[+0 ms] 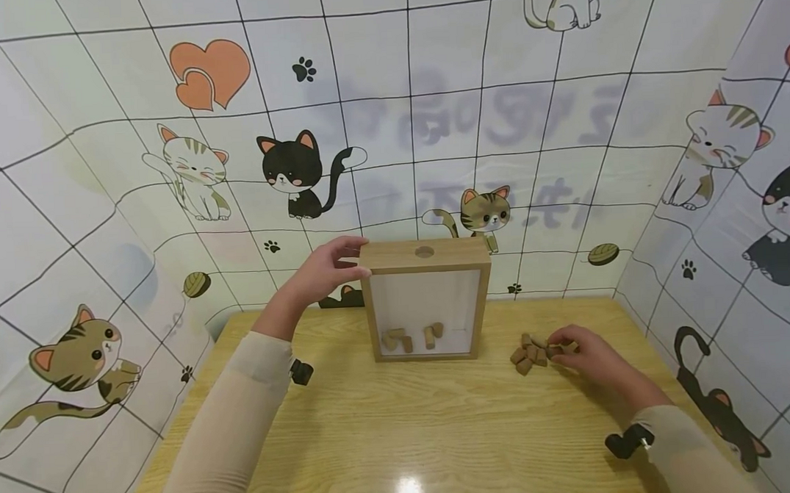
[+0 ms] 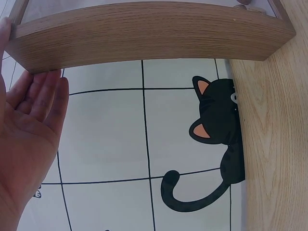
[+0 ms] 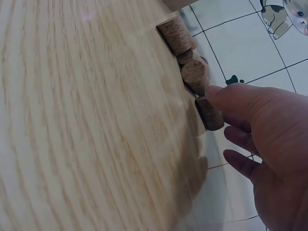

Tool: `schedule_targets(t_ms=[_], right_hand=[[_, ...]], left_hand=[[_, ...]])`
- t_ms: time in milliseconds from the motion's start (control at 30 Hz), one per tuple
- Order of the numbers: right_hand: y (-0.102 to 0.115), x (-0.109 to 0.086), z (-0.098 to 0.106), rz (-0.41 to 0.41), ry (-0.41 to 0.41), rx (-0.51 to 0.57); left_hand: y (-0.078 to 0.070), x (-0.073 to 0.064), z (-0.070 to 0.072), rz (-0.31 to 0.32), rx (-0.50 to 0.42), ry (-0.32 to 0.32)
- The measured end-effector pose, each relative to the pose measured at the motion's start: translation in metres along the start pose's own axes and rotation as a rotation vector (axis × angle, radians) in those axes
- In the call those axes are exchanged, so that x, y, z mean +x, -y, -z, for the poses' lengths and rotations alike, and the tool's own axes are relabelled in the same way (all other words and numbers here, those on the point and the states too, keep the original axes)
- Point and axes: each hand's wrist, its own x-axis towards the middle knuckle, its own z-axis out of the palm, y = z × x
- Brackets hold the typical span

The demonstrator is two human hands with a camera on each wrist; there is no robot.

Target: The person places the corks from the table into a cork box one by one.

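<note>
Left hand [image 1: 322, 270] pinches the upright box [image 1: 395, 254], front facing us! Right hand [image 1: 588, 353] touches a cork [image 3: 210, 116] (grip hidden; can't tell).

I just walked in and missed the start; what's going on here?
A person's left hand holds the top left corner of an upright wooden box. Their right hand is at a pile of loose corks on the table; whether it grips one is unclear. A few more corks lie inside the box.
</note>
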Motion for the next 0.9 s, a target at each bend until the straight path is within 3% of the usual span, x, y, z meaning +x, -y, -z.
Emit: schedule_targets(t_ms=[233, 633, 900], right_hand=[[-0.0062, 0.001, -0.0029, -0.04, 0.018, 0.031], [-0.0102, -0.0012, -0.0062, -0.007, 0.019, 0.071], [-0.0069, -0.0015, -0.0063, -0.026, 0.045, 0.066]], left_hand=[[-0.0003, -0.0008, -0.0008, 0.0, -0.004, 0.005], [0.0006, -0.0007, -0.0011, 0.007, -0.012, 0.002], [-0.001, -0.0008, -0.0005, 0.015, -0.006, 0.0]])
